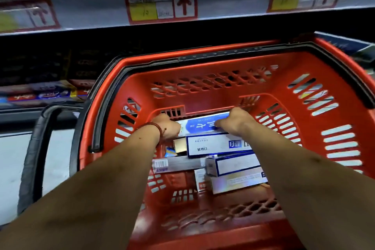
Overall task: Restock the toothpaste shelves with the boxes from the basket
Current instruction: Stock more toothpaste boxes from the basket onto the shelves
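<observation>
Red basket (223,97), pick-up step: left hand (168,128) and right hand (233,122) curl their fingers (222,122) round a blue-and-white toothpaste box (200,125) at its far wall, which probably needs lifting level to the shelf (233,2) next.

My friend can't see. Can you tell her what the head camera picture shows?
A left hand and right hand grip the ends of a blue-and-white toothpaste box inside a red shopping basket. More boxes lie piled nearer the camera; price tags line the shelf edge above.
</observation>
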Demonstrator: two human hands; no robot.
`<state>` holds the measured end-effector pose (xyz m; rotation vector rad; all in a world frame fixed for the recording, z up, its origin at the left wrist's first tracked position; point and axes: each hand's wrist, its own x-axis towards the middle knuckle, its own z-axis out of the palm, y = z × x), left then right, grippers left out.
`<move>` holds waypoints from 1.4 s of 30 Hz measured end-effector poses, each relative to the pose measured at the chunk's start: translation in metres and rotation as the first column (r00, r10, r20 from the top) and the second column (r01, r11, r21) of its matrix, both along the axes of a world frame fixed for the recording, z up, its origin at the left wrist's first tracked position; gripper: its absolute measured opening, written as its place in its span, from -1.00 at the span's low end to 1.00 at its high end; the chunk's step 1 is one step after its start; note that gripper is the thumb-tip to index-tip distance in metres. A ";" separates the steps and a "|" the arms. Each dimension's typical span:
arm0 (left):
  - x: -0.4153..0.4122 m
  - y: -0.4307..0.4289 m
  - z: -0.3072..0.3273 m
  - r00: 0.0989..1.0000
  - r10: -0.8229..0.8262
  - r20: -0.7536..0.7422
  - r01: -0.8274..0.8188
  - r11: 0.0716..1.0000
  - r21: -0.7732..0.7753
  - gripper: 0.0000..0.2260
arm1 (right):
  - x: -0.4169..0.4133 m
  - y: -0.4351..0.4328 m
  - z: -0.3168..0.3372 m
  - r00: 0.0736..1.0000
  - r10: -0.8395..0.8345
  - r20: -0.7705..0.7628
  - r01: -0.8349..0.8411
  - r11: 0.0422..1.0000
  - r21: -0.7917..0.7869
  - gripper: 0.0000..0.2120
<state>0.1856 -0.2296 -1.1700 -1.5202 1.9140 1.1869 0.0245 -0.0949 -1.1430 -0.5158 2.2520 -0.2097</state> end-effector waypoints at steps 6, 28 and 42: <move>0.005 0.000 0.032 0.988 0.121 -0.097 -0.127 0.990 -0.059 -0.86 | 0.002 0.007 0.037 0.965 -0.239 0.107 0.256 0.947 -0.193 -0.65; 0.096 -0.016 0.299 0.588 0.301 -0.751 -0.465 0.885 -0.010 -0.70 | 0.083 0.019 0.271 0.931 -0.366 0.019 0.238 0.563 -0.791 -0.44; 0.160 -0.046 0.309 0.236 0.377 -0.896 -0.525 0.825 0.209 -0.70 | 0.129 -0.020 0.275 0.950 -0.303 0.069 0.160 0.287 -0.944 -0.48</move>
